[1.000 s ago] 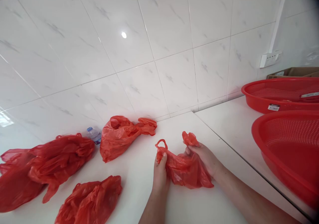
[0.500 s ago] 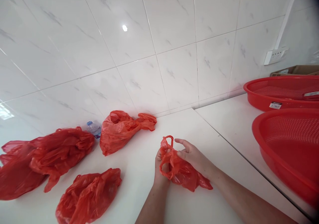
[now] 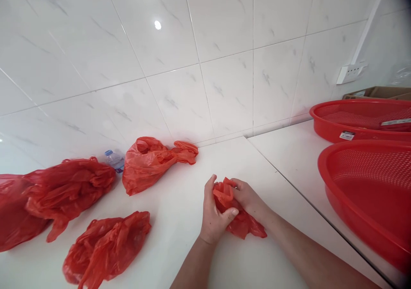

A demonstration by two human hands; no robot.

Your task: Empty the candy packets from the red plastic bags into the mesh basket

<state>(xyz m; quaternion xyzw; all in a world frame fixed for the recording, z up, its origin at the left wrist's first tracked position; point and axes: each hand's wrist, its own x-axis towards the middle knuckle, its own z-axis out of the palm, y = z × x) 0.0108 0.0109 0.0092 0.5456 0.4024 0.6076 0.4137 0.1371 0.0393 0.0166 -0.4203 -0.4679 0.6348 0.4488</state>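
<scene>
A left hand (image 3: 212,214) and a right hand (image 3: 248,202), fingers curled closed, grip a bunched red plastic bag (image 3: 242,225) between them on a white counter (image 3: 180,257). The bag's long axis runs from the hands toward the lower right, its loose tail lying nearer the right forearm (the left hand has none of it). Farther off lie a red bag (image 3: 105,248), a red bag heap (image 3: 64,190), a third red bag (image 3: 147,165), a water bottle (image 3: 114,160) and two red mesh baskets (image 3: 362,195) (image 3: 356,117).

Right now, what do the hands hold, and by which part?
The left hand and right hand hold a red bag by its bunched upper part.
</scene>
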